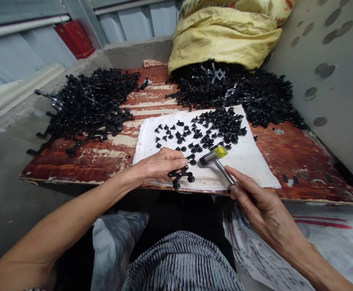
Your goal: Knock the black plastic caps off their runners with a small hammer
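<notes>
Black plastic branched runner [179, 176] with round-headed studs: gripped by the fingers of the left hand [161, 167], long axis running crosswise toward the mallet.
Steel-handled mallet [215, 159] with yellow-capped head: clamped in the right hand [263, 202], head just beside the runner, up and right of it.
White cloth pad [249, 169]: beneath both.
Counts: one runner held, one mallet, two heaps of black runners [88, 105] on a worn red-painted board [294, 161], loose black studs [194, 129] too many to count.
</notes>
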The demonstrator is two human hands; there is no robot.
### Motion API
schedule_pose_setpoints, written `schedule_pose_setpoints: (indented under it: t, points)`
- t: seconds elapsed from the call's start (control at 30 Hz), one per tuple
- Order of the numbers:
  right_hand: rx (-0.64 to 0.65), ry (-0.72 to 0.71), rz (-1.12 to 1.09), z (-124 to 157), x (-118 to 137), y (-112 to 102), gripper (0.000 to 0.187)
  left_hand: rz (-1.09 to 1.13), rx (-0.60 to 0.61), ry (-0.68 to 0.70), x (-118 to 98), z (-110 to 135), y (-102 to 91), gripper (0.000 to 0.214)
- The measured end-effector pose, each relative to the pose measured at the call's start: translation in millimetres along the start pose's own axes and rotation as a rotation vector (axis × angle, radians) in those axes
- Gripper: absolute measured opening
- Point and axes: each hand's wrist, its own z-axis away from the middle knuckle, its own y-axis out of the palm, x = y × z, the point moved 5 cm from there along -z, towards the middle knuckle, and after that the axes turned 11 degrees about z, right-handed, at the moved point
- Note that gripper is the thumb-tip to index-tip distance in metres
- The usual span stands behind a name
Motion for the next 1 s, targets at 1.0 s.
schedule_pose_setpoints:
  t: [1.0]
  points:
    - [-0.013,-0.027,-0.016,2.1,-0.7,0.6,0.041,-0.326,-0.044,0.038,-9.1,-2.7,0.4,0.032]
